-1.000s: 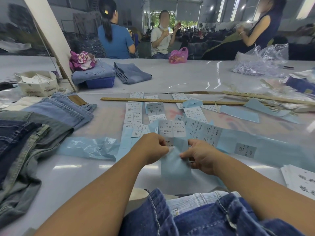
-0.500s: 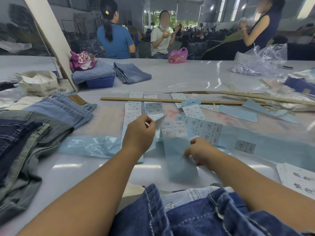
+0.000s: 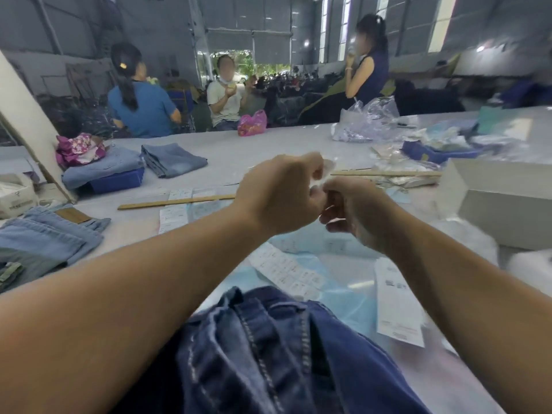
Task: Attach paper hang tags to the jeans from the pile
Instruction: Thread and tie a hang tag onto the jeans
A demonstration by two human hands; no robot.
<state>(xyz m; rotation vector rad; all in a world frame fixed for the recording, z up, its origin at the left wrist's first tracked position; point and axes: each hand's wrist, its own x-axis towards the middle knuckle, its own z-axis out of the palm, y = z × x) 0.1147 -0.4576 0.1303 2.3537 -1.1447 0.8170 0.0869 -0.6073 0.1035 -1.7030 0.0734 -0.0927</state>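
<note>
Up in the air above the surface (image 3: 268, 150), both hands meet, knuckles almost touching. The left hand (image 3: 280, 195) has its fingers curled in, and so does the right hand (image 3: 355, 216); between them sits a small pale, blurred scrap (image 3: 324, 171), likely a sticker or tag piece, though I cannot tell what it is or which hand really has hold of it.

What matters next is downward and toward the person: the dark blue denim jeans (image 3: 268, 348) lie bunched at the near edge, directly below both forearms, roughly equally near to either hand. The white printed paper hang tag (image 3: 397, 306) lies flat to the right of the jeans, its long axis running away from the person, nearer the right hand. My guess is the right hand would fetch it. The pile of lighter blue jeans (image 3: 50, 234) waits well apart to the left.
</note>
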